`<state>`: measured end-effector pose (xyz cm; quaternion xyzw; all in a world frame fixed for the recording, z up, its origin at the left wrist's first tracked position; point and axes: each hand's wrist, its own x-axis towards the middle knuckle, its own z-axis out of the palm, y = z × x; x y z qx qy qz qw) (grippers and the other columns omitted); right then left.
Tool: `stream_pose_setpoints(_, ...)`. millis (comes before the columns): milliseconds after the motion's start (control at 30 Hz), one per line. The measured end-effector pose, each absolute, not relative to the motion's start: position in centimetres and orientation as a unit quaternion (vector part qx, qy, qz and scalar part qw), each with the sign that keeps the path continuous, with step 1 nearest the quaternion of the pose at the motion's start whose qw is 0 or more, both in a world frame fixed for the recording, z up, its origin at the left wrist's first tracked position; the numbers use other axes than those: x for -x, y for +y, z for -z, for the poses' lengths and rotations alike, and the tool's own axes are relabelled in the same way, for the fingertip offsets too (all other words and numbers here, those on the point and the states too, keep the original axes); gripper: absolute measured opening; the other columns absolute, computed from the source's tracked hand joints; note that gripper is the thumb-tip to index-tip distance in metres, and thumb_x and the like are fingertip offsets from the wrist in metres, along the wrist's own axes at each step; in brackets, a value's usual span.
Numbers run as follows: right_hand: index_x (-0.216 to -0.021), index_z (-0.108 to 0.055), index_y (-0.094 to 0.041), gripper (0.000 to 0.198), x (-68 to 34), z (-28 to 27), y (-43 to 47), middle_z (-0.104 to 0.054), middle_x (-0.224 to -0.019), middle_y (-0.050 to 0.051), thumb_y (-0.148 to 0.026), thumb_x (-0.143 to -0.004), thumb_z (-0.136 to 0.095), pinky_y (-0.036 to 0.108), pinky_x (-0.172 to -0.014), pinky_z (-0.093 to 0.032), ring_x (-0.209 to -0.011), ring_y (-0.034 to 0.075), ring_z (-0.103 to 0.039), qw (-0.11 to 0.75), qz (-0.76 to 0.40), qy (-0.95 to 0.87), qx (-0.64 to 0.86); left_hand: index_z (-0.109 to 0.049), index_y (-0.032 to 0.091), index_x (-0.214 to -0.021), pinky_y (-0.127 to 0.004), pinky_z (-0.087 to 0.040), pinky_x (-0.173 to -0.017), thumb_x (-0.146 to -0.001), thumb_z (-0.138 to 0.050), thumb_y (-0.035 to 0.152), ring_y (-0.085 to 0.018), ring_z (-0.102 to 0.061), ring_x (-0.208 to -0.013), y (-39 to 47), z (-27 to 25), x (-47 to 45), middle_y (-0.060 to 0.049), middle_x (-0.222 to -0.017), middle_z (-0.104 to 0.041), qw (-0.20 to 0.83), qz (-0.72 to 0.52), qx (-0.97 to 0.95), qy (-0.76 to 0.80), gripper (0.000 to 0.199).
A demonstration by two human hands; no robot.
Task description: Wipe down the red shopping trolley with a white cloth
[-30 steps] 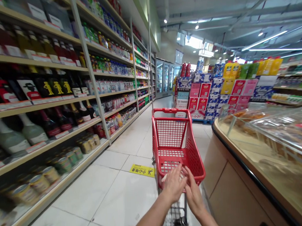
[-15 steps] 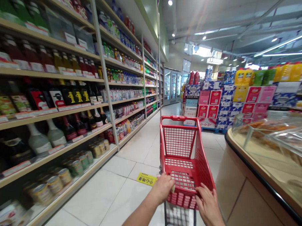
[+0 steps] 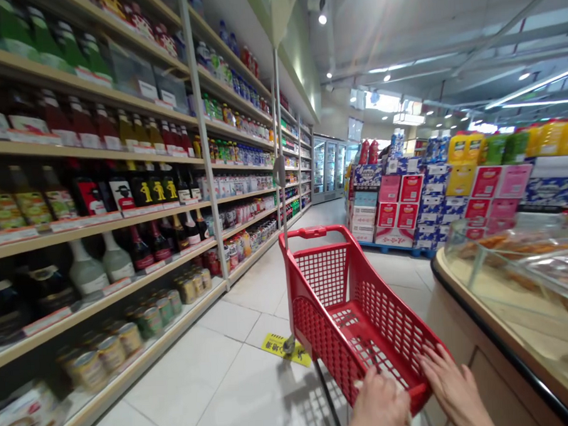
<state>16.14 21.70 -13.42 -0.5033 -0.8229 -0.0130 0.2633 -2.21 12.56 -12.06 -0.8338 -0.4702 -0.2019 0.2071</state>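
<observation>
A red plastic shopping cart (image 3: 317, 318) stands in front of me, turned at an angle, with its basket holding nothing. At its near end, my left hand (image 3: 381, 400) is closed round the rim. Something small and pale shows at that hand's edge, too unclear to name. My right hand (image 3: 454, 381) rests on the near right corner of the basket, its fingers stretched and apart over the rim. One front wheel (image 3: 288, 345) is over a yellow floor sign (image 3: 273, 344).
Shelves of bottles and cans (image 3: 96, 221) run along the left. A curved counter (image 3: 496, 329) with a glass guard stands close on the right. Stacked drink boxes (image 3: 399, 208) are ahead, and glass-door fridges (image 3: 326, 167) stand at the back.
The shopping cart has turned, its far end swinging left and its near end moving right. Both hands have moved right with it. A front wheel has come over the yellow sign.
</observation>
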Motion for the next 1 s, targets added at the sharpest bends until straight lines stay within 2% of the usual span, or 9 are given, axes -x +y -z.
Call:
stream_pose_setpoints(67, -0.099, -0.062, -0.026, 0.046, -15.4, 13.9, 20.4, -0.057, -0.112, 0.005, -0.045, -0.08, -0.025, 0.059, -0.085, -0.033, -0.111, 0.03, -0.044, 0.276, -0.009, -0.824, 0.494, -0.055, 0.02, -0.081, -0.035, -0.036, -0.086, -0.081, -0.045, 0.029, -0.015, -0.055, -0.081, 12.1, 12.0, 2.0, -0.002, -0.085, -0.062, 0.236, 0.222, 0.853, -0.41, 0.013)
stream_pose_setpoints(133, -0.097, -0.063, -0.026, 0.046, -14.8, 15.0, 18.7, -0.059, -0.108, 0.005, -0.043, -0.082, -0.023, 0.051, -0.083, -0.041, -0.106, 0.026, -0.05, 0.299, -0.038, -0.84, 0.452, -0.055, 0.023, -0.084, -0.033, -0.033, -0.089, -0.082, -0.043, 0.029, -0.013, -0.053, -0.089, 11.4, 11.5, 2.8, -0.001, -0.093, -0.061, 0.241, 0.218, 0.878, -0.352, 0.013)
stream_pose_setpoints(267, -0.073, -0.068, -0.026, 0.05, -15.3, 16.6, 17.0, -0.066, -0.09, 0.004, -0.044, -0.083, -0.023, 0.036, -0.076, -0.049, -0.098, 0.023, -0.056, 0.37, -0.053, -0.848, 0.375, -0.053, 0.026, -0.095, -0.029, -0.03, -0.091, -0.084, -0.04, 0.03, -0.011, -0.05, -0.094, 10.7, 9.5, 6.1, -0.001, -0.102, -0.059, 0.217, 0.179, 0.9, -0.333, 0.017)
stream_pose_setpoints(367, -0.071, -0.068, -0.025, 0.048, -17.2, 16.1, 18.0, -0.065, -0.094, 0.003, -0.045, -0.083, -0.025, 0.036, -0.08, -0.047, -0.101, 0.022, -0.053, 0.359, -0.063, -0.851, 0.379, -0.051, 0.025, -0.101, -0.028, -0.03, -0.091, -0.086, -0.036, 0.029, -0.011, -0.05, -0.093, 11.3, 7.1, 10.4, -0.003, -0.105, -0.057, 0.188, 0.161, 0.888, -0.388, 0.022)
stream_pose_setpoints(500, -0.079, -0.068, -0.027, 0.04, -17.2, 14.1, 19.5, -0.065, -0.095, 0.003, -0.049, -0.076, -0.035, 0.054, -0.081, -0.041, -0.1, 0.03, -0.053, 0.243, -0.04, -0.858, 0.45, -0.049, 0.022, -0.106, -0.031, -0.032, -0.089, -0.088, -0.031, 0.021, -0.012, -0.047, -0.099, 11.7, 4.8, 16.1, -0.005, -0.112, -0.053, 0.171, 0.162, 0.826, -0.512, 0.025)
stream_pose_setpoints(567, -0.082, -0.067, -0.027, 0.04, -14.7, 13.1, 18.8, -0.065, -0.093, 0.004, -0.048, -0.076, -0.034, 0.058, -0.079, -0.04, -0.098, 0.031, -0.054, 0.226, -0.019, -0.852, 0.472, -0.051, 0.021, -0.103, -0.032, -0.034, -0.087, -0.087, -0.032, 0.018, -0.013, -0.047, -0.099, 11.5, 4.6, 17.1, -0.006, -0.111, -0.053, 0.168, 0.161, 0.802, -0.55, 0.025)
stream_pose_setpoints(733, -0.097, -0.063, -0.022, 0.041, -8.0, 12.0, 15.3, -0.065, -0.097, 0.005, -0.044, -0.08, -0.032, 0.036, -0.076, -0.048, -0.089, 0.021, -0.06, 0.287, 0.012, -0.868, 0.406, -0.05, 0.018, -0.105, -0.03, -0.034, -0.091, -0.086, -0.034, 0.018, -0.014, -0.044, -0.104, 10.1, 4.8, 16.8, -0.007, -0.113, -0.051, 0.184, 0.16, 0.823, -0.513, 0.024)
stream_pose_setpoints(867, -0.082, -0.064, -0.02, 0.042, -10.4, 12.9, 15.5, -0.067, -0.084, 0.006, -0.045, -0.079, -0.031, 0.031, -0.065, -0.049, -0.074, 0.02, -0.062, 0.313, 0.03, -0.852, 0.418, -0.047, 0.016, -0.109, -0.033, -0.031, -0.095, -0.087, -0.029, 0.015, -0.015, -0.044, -0.107, 7.7, 1.8, 21.1, -0.008, -0.116, -0.051, 0.209, 0.094, 0.815, -0.532, 0.029)
stream_pose_setpoints(1000, -0.076, -0.061, -0.022, 0.038, -13.8, 13.2, 16.6, -0.066, -0.078, 0.005, -0.045, -0.08, -0.031, 0.031, -0.067, -0.046, -0.07, 0.018, -0.061, 0.311, 0.01, -0.851, 0.423, -0.043, 0.015, -0.116, -0.036, -0.031, -0.097, -0.087, -0.026, 0.015, -0.018, -0.037, -0.115, 5.0, -0.6, 25.4, -0.01, -0.122, -0.046, 0.236, 0.083, 0.784, -0.568, 0.033)
